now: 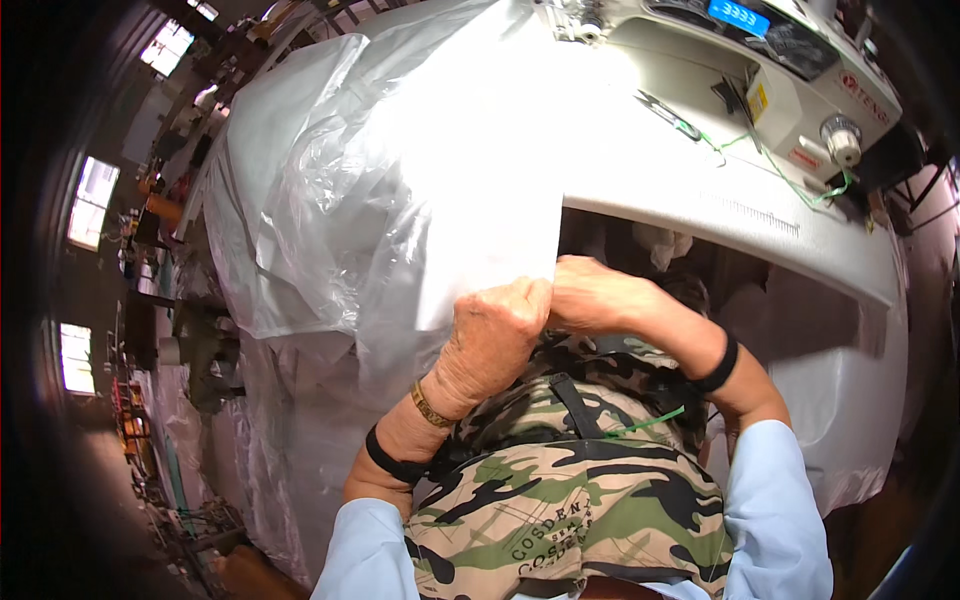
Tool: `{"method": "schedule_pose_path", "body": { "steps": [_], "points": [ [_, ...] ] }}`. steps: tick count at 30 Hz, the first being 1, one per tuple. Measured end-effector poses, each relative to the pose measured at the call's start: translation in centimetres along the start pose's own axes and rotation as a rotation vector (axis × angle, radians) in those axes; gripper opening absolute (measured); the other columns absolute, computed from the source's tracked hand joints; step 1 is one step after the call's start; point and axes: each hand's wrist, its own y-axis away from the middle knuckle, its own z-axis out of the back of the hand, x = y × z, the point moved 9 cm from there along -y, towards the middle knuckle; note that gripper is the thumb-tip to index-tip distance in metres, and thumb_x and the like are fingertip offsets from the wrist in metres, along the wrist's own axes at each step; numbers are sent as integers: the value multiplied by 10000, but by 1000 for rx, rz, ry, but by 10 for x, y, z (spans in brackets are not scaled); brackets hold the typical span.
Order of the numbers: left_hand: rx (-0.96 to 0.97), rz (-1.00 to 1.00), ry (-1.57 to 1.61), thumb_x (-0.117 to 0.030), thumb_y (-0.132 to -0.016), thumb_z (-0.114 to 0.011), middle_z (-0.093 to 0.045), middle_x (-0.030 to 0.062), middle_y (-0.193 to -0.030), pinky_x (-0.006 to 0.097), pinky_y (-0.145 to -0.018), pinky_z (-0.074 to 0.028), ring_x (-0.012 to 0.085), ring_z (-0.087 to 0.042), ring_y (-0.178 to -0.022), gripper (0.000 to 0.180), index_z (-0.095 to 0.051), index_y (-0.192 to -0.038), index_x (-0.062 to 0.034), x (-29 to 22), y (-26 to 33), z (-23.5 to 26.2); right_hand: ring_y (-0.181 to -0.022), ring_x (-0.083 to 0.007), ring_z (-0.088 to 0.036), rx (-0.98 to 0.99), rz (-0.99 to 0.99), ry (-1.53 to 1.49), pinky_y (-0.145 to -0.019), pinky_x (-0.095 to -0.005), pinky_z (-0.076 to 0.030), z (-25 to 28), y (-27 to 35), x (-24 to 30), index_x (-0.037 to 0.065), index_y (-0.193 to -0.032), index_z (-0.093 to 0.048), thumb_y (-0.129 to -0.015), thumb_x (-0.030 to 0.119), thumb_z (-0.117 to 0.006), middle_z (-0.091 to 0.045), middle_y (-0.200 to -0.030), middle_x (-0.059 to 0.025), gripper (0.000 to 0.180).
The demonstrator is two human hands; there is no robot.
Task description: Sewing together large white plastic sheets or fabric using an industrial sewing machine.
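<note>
A large white sheet point(497, 225) hangs over the near edge of the sewing table, its middle washed out by glare. My left hand point(500, 330) is closed in a fist at the sheet's lower right corner. Directly beside it, my right hand point(592, 296) has its fingers curled in at the same corner, and the two hands touch. The left hand partly hides the right fingertips. Crumpled, shiny translucent plastic point(330, 190) spreads over the table to the left of the sheet.
A white sewing machine point(800, 100) with a lit display stands at the upper right. Thread snips point(668, 115) and loose green thread point(790, 180) lie on the table point(660, 190). Below its edge is a dark opening point(730, 260). A camouflage apron point(570, 490) covers my lap.
</note>
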Motion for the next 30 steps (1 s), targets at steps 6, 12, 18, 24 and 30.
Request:
{"method": "schedule_pose_path", "body": {
  "steps": [6, 12, 18, 24, 30],
  "points": [
    [-72, 61, 82, -4, -766, -642, -496, 107, -669, 388, -523, -465, 300, -594, -598, 126, -525, -766, -53, 10, 7, -8, -788, -334, -652, -497, -24, 353, -678, -423, -534, 121, 21, -37, 44, -931, -642, -777, 34, -622, -632, -904, -136, 156],
    [-120, 165, 308, -27, -835, -640, -551, 145, -730, 381, -553, -452, 307, -582, -627, 19, -626, -845, -35, 32, 17, -16, -869, -284, -643, -522, 77, 404, -722, -397, -522, 136, -1, -62, 69, -977, -652, -815, 69, -641, -611, -1020, -88, 163],
    [-104, 613, 1120, -85, -938, -636, -525, -94, -690, 188, -514, -314, -12, -413, -619, 131, -680, -908, 35, 70, 41, -64, -878, -271, -603, -532, 28, 390, -758, -403, -488, 133, -12, -79, 103, -987, -641, -842, 149, -688, -586, -1002, -80, 160],
    [9, 635, 1126, -71, -930, -635, -543, -69, -713, 202, -537, -346, 7, -437, -637, 109, -675, -911, 28, 72, 41, -86, -1003, -276, -537, -599, -141, 538, -879, -416, -425, 136, -12, -96, 50, -976, -609, -866, 288, -632, -573, -992, -106, 263],
    [22, 352, 812, -40, -911, -621, -533, -6, -680, 241, -562, -384, 58, -450, -631, 88, -632, -896, 46, 65, 14, -69, -1035, -291, -550, -622, -260, 492, -909, -435, -408, 140, -12, -111, 58, -981, -616, -864, 327, -621, -607, -1015, -125, 293]
  ]
}}
